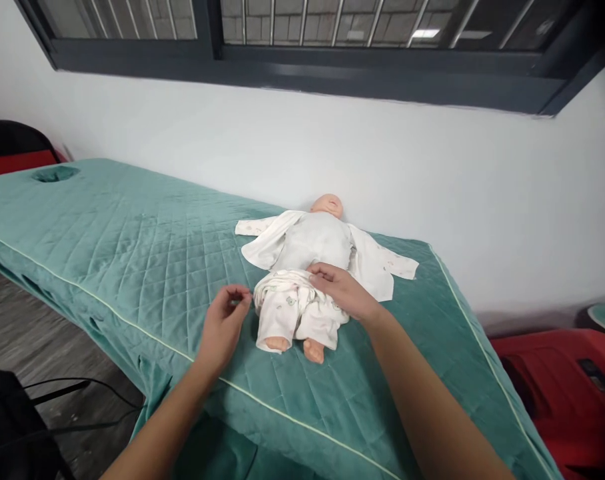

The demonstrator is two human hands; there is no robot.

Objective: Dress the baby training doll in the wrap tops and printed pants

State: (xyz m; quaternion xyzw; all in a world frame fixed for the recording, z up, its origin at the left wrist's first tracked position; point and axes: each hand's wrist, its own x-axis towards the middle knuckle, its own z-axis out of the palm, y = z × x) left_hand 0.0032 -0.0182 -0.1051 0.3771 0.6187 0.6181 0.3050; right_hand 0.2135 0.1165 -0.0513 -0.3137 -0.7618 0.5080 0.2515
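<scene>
A baby doll (327, 205) lies on its back on the green bed, its head toward the wall. Its white jacket (372, 260) is spread open on both sides, with a pale grey torso showing between. White printed trousers (278, 312) cover the legs, bunched at the waist, and both feet stick out below. My right hand (340, 288) is closed on the trousers' waistband, thumb and fingers at the cloth. Beside the trousers' left edge, my left hand (226, 321) is closed in a pinch; whether cloth is between the fingertips is too small to tell.
The quilted green bed (147, 233) has a face hole (55, 174) at its far left. A white wall and a barred window (302, 60) stand behind it. Red plastic furniture (567, 387) is at the right; a black object with cables (12, 420) is at lower left.
</scene>
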